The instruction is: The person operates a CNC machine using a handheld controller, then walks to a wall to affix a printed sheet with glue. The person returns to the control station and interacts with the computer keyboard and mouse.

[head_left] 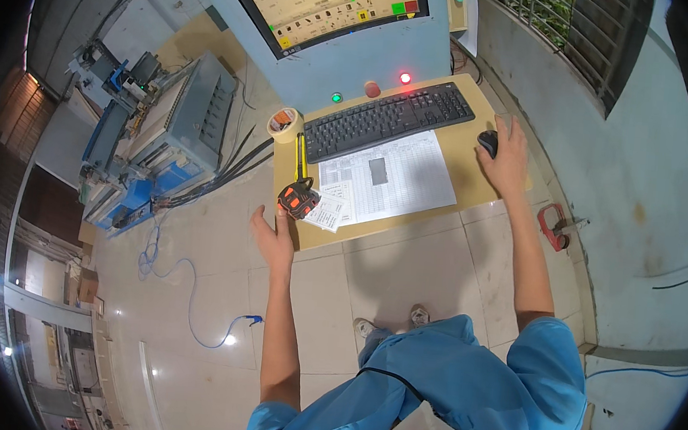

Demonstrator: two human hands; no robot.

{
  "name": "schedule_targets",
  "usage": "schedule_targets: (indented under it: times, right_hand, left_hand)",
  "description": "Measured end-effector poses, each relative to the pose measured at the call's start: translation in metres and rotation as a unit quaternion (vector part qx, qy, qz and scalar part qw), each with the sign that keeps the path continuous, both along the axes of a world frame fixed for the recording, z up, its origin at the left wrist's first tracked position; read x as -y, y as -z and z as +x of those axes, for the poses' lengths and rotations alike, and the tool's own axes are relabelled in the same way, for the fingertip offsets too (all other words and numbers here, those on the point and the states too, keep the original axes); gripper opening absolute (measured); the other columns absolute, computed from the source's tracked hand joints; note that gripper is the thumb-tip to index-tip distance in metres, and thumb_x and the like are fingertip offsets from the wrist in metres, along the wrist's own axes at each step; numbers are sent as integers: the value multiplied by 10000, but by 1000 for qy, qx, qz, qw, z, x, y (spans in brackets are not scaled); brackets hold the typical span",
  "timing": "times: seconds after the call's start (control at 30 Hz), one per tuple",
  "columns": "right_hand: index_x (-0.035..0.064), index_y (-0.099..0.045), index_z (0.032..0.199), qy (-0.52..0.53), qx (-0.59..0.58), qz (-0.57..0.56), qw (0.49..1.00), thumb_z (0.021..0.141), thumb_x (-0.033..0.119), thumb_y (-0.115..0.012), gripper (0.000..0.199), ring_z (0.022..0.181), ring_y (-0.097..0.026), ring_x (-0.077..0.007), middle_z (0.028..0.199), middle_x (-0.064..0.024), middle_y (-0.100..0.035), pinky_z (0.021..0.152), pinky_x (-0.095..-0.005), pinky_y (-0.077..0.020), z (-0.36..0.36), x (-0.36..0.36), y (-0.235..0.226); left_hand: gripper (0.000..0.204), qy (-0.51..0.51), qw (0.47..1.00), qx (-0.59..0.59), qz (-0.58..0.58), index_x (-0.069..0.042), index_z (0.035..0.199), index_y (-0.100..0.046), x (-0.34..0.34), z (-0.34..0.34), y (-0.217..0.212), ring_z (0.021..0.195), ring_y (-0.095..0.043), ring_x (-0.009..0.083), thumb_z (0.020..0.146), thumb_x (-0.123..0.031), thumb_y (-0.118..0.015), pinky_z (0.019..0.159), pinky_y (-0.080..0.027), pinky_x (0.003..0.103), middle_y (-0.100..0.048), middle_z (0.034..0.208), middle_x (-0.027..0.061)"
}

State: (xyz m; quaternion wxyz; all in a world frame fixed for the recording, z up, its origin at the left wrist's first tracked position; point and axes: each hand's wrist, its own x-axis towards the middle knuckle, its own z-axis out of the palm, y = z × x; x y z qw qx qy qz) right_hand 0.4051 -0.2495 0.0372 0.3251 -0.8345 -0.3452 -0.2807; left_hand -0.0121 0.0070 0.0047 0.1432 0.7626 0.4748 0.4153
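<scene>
My right hand rests over a black computer mouse at the right side of a tan board desk. At the desk's front left corner my left hand is open, its fingers apart. Its fingertips come close to a black and orange tape measure; whether they touch it I cannot tell. The yellow blade sticks out of the tape measure, pointing away from me. A printed table sheet and smaller paper slips lie between my hands. Beyond them sits a black keyboard.
A roll of tape stands at the desk's back left. Behind the desk, a blue cabinet holds a screen, a red button and lit lamps. Machinery stands left; a blue hose crosses the floor. A red-handled tool is by the right wall.
</scene>
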Motion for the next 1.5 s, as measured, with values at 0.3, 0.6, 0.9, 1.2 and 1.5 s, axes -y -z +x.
schedule_targets:
  times: [0.3,0.6,0.9,1.2,1.5]
  right_hand:
    - [165,-509,1463,-71,-101,-53,991,908,216,-706,591,1273,-524,-458,1442,-302,-497,1076,-487,-446,28,0,31]
    - [151,-590,1398,-46,-141,-24,989,918,195,-676,490,1315,-505,-459,1502,-307,-447,1087,-478,-451,26,-7,34]
    - [128,-604,1381,-72,-129,-28,989,902,157,-655,483,1339,-497,-443,1497,-316,-453,1098,-477,-443,26,-5,34]
    - [160,-608,1386,-50,-138,-24,989,892,151,-649,496,1334,-503,-447,1494,-310,-462,1089,-471,-455,23,-5,35]
    - [159,-625,1366,-58,-118,-20,991,880,136,-659,489,1304,-523,-440,1466,-310,-486,1078,-473,-461,26,-4,38]
  left_hand:
    - [466,-21,988,78,-132,37,1359,-548,-18,2,36,1105,-652,357,1068,-318,-469,964,-482,434,-670,1213,261]
    - [433,-61,987,15,-149,-7,1301,-625,-9,6,32,961,-707,380,1059,-335,-479,850,-527,458,-733,1038,226]
    - [416,-45,985,48,-156,-44,1293,-641,-8,6,36,997,-700,409,1059,-350,-483,858,-531,468,-734,1076,225]
    - [413,-60,984,50,-159,-42,1287,-644,-9,8,39,1015,-697,400,1063,-349,-481,861,-530,460,-732,1097,220]
    - [421,-37,987,66,-144,6,1274,-635,-8,8,35,991,-701,366,1064,-328,-489,856,-525,439,-727,1076,237]
